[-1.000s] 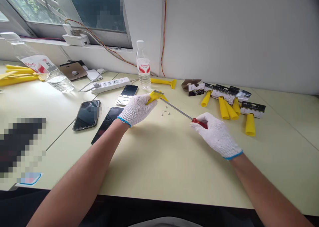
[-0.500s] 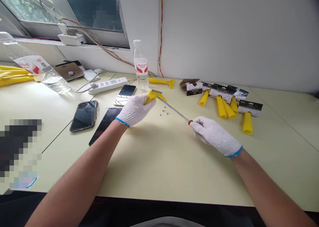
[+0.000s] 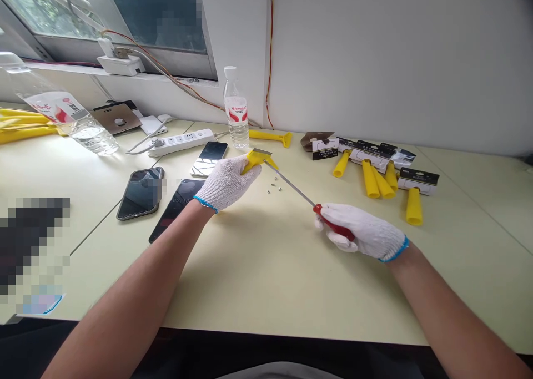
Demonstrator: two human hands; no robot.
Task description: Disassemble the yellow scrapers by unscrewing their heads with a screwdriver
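My left hand [image 3: 229, 183], in a white knit glove with a blue cuff, is closed around a yellow scraper [image 3: 259, 158]. A metal blade shows along the scraper's head; its handle is mostly hidden by the glove. My gloved right hand [image 3: 360, 230] grips the red handle of a screwdriver [image 3: 291, 185]. The long shaft slants up and left, and its tip meets the scraper's head. Several small screws [image 3: 273, 185] lie on the table just below the tip.
Packaged yellow scrapers [image 3: 377, 178] lie at the back right. Another yellow scraper [image 3: 270, 137] rests near the wall, beside an upright water bottle [image 3: 236, 115]. Phones [image 3: 140, 193] and a power strip [image 3: 183, 142] lie left. A tilted bottle [image 3: 79, 125] stands near more yellow scrapers [image 3: 29, 125].
My right hand has turned and its grip has loosened, so more of the screwdriver's red handle shows. The left hand and scraper have stayed nearly in place.
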